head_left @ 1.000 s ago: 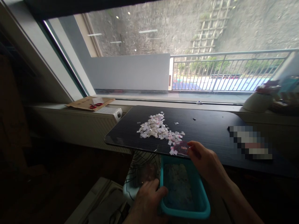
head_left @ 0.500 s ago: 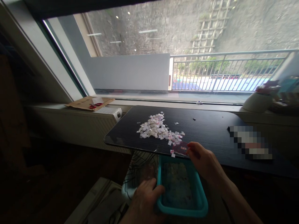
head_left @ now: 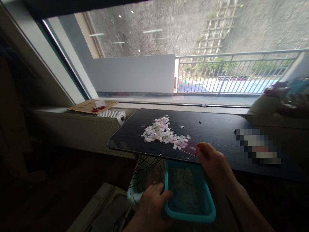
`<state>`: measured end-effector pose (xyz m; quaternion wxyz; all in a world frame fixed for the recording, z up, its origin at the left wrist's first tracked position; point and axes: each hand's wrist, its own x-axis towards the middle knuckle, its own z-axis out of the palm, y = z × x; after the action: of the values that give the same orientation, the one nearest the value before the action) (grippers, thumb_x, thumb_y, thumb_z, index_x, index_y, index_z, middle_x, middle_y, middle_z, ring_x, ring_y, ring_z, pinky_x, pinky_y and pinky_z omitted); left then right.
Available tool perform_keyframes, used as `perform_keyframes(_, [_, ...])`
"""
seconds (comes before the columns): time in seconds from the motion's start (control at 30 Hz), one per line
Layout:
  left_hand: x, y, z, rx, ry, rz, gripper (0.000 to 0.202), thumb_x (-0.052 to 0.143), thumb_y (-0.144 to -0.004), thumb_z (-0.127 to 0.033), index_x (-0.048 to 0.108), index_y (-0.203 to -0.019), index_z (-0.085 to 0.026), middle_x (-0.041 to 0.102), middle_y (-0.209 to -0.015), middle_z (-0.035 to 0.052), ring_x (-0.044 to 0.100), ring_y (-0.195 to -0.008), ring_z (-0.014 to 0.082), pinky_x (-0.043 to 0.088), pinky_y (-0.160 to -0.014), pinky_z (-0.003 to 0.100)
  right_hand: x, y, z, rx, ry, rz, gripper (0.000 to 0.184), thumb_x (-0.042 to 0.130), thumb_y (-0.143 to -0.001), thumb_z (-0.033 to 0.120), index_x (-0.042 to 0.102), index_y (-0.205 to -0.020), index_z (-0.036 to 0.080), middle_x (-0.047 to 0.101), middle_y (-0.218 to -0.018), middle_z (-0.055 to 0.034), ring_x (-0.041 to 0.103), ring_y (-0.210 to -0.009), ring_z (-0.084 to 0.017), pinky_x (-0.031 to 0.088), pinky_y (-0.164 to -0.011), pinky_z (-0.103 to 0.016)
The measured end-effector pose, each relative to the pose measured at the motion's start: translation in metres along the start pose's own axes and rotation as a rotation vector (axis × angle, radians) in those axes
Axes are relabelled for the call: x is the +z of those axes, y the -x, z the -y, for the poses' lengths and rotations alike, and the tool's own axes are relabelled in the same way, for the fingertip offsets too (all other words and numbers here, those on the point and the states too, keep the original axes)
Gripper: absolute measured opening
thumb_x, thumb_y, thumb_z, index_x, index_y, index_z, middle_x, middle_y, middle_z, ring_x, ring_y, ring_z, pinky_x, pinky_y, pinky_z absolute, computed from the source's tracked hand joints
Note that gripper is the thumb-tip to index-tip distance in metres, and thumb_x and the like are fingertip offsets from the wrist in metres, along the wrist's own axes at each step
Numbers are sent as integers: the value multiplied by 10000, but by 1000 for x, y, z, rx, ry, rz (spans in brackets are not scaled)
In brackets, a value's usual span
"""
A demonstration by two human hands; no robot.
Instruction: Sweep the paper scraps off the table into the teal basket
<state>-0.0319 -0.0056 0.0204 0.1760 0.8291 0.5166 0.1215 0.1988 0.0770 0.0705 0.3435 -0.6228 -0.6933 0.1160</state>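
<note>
The two hands are apart. The right arm comes up from the near right corner and reaches far and to the left. The right hand [head_left: 213, 161] is over the near edge of the black table [head_left: 212, 129], with its back turned up and to the right. Its thumb and fingers pinch the right end of a thin, see-through pinkish card [head_left: 190, 148].

The left arm comes up from the near edge, and the left hand [head_left: 153, 199] is lower down, below the table top. Its back is up and its knuckles point far. The thumb lies over the left rim of a blue-green tub [head_left: 211, 211], and the fingers are bent on the outside, so the hand is clamped on that rim.

The card is at the near side of the table. It looks longest from left to right, and its near edge slants a little nearer at the right. Its left end points at the small paper bits [head_left: 159, 130] and meets the near right end of their pile. I cannot tell if it lies flat or is tipped up.

The tub has its open top facing up. Its long way runs from near to far, and its far end is just by the table's near edge. There is something pale in the bottom, too dim to make out.
</note>
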Motion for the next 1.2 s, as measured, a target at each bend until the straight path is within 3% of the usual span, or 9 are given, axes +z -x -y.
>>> perform_keyframes(0.47, [5, 0, 2, 11, -14, 41, 294, 693, -631, -247, 573, -899, -232, 523, -919, 42, 495, -862, 253, 358, -708, 341, 10, -13, 13, -41, 33, 68, 287, 398, -870, 300, 574, -1060, 176, 709, -879, -72, 666, -744, -201, 480, -612, -280])
perform_keyframes(0.57, [7, 0, 4, 2, -4, 31, 300, 703, -624, -264, 574, -892, -230, 520, -922, 43, 494, -859, 256, 356, -708, 344, 7, -8, 10, -32, 29, 108, 263, 425, -855, 310, 582, -1031, 194, 708, -844, -53, 663, -717, -192, 477, -598, -272])
perform_keyframes(0.77, [3, -1, -1, 18, 8, 37, 268, 692, -660, -302, 578, -894, -239, 522, -921, 42, 491, -874, 260, 353, -731, 356, -2, 5, 2, 30, -3, 65, 239, 460, -836, 335, 587, -1000, 216, 709, -824, -31, 669, -722, -184, 484, -636, -277])
perform_keyframes(1.0, [3, 1, 2, 26, 1, -11, 248, 663, -642, -223, 567, -871, -222, 524, -906, 43, 492, -861, 246, 351, -725, 346, 3, 3, -2, 7, -76, 69, 255, 449, -853, 348, 573, -1033, 216, 705, -840, -34, 666, -727, -178, 483, -631, -272])
perform_keyframes(1.2, [2, -2, 2, 23, -1, 19, 254, 661, -620, -215, 568, -857, -225, 522, -897, 41, 494, -851, 245, 356, -712, 339, 1, 7, 1, -31, -42, 124, 231, 434, -859, 333, 577, -991, 208, 693, -783, -25, 649, -672, -171, 469, -603, -268])
